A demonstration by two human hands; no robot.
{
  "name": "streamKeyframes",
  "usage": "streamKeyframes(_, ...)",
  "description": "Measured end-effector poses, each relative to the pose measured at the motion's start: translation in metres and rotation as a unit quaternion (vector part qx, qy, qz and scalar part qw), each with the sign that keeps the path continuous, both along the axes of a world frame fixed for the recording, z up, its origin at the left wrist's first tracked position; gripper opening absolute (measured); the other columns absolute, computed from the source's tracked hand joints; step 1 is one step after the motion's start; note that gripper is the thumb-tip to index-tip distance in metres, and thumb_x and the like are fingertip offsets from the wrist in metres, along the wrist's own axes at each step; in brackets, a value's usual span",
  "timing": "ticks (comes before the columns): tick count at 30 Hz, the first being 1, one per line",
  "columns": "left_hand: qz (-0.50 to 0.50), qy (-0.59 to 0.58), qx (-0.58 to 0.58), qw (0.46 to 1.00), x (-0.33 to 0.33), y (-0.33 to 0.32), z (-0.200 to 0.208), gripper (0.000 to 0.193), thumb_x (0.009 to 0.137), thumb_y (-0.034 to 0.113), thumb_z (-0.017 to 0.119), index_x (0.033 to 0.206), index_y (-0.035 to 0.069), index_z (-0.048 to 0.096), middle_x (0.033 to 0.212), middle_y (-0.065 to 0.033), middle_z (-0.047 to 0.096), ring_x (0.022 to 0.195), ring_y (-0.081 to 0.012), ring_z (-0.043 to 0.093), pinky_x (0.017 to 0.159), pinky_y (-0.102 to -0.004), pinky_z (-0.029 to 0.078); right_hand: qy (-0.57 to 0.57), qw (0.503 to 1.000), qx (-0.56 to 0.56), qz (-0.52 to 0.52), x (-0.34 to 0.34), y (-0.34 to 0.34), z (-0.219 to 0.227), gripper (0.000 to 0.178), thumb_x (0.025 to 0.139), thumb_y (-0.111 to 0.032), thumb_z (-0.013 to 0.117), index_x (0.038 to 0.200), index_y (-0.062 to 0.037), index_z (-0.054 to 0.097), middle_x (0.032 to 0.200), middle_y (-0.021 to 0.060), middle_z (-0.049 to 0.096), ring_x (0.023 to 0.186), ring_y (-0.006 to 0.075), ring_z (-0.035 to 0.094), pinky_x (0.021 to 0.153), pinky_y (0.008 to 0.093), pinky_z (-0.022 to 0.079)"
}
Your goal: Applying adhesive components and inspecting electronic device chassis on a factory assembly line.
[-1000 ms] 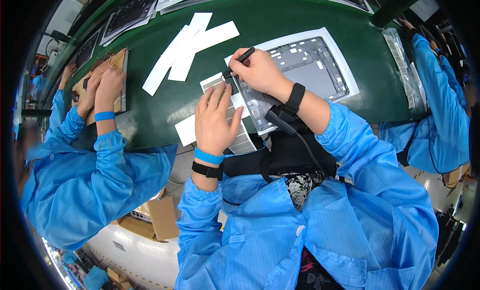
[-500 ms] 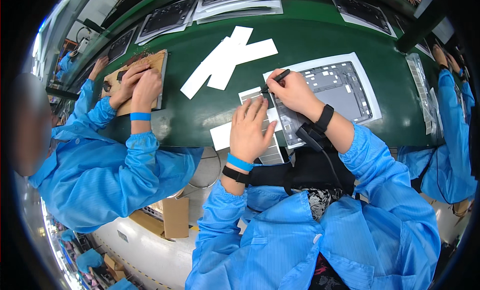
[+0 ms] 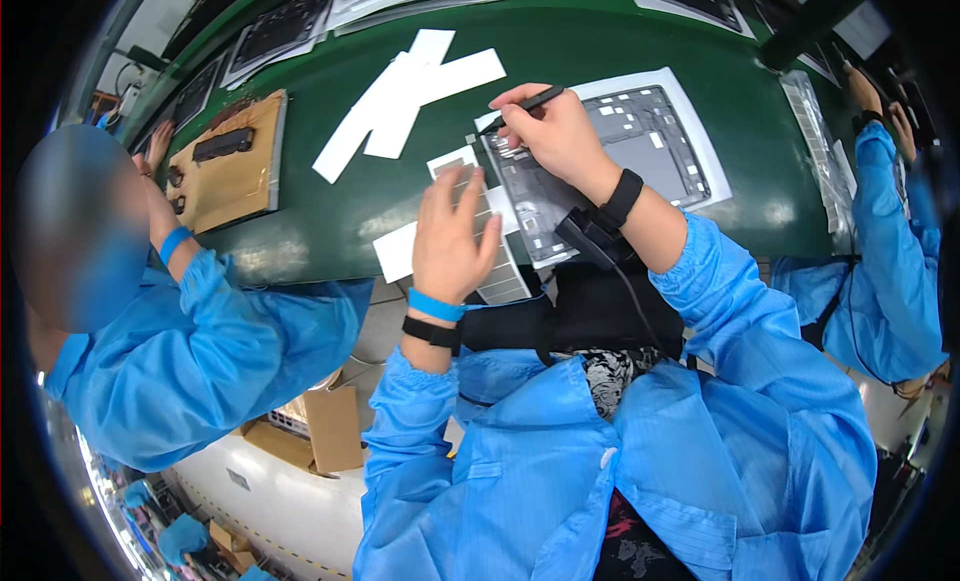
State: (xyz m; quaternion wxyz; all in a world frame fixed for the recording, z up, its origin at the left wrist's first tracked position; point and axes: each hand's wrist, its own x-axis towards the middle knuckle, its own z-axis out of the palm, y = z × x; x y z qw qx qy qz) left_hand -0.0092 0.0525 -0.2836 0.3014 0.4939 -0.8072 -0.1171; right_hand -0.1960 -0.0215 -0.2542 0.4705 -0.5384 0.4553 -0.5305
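Observation:
My right hand [image 3: 550,131] is closed around slim black tweezers [image 3: 525,106], above the upper left corner of a dark tablet-like frame [image 3: 640,146]. A tiny grey square [image 3: 470,139] shows at the tweezers' tip. The frame bears several small white patches and lies on a white sheet. Just left of it is a white backing sheet [image 3: 505,283] with rows of grey adhesive-like pieces. Over this sheet my left hand [image 3: 450,246] lies with its fingers stretched and apart, hiding part of it. Another white strip [image 3: 395,251] sticks out beneath that hand.
Crossed white strips [image 3: 395,101] lie farther back on the green table [image 3: 300,216]. A co-worker at the left sits by a tan board [image 3: 240,186] with dark parts on it. More dark frames [image 3: 285,31] line the far side. A clear-wrapped strip [image 3: 820,151] lies at the right.
The tweezers' tip has come up off the adhesive sheet with a tiny grey square at it. The co-worker's hands have left the tan board. The whole view has shifted.

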Motion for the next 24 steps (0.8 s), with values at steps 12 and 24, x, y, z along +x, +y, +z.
streamKeyframes(12, 0.024, -0.277, -0.037, 0.960, 0.042, -0.024, 0.019, 0.052, 0.093, 0.016, 0.057, 0.144, 0.015, 0.045, 0.153, -0.0148, 0.035, 0.130, -0.0410, 0.041, 0.109, -0.0462, 0.037, 0.099, 0.993, -0.001, -0.058, -0.214, 0.058, 0.032, 0.025, 0.094, -0.010, 0.056, 0.113, 0.0050, 0.063, 0.068, -0.0009, 0.058, 0.064, 0.0059, 0.056, 0.070, 0.0235, 0.052)
streamKeyframes(24, -0.129, 0.012, 0.111, 0.985, -0.163, 0.055, 0.051, 0.039, 0.088, 0.013, 0.065, 0.122, -0.004, 0.057, 0.132, -0.0225, 0.053, 0.119, -0.0415, 0.054, 0.098, -0.0427, 0.046, 0.215, 0.975, -0.008, -0.055, -0.246, 0.083, 0.007, 0.021, 0.085, -0.014, 0.059, 0.097, 0.0025, 0.067, 0.068, 0.0033, 0.062, 0.063, 0.0085, 0.056, 0.058, 0.0252, 0.044)
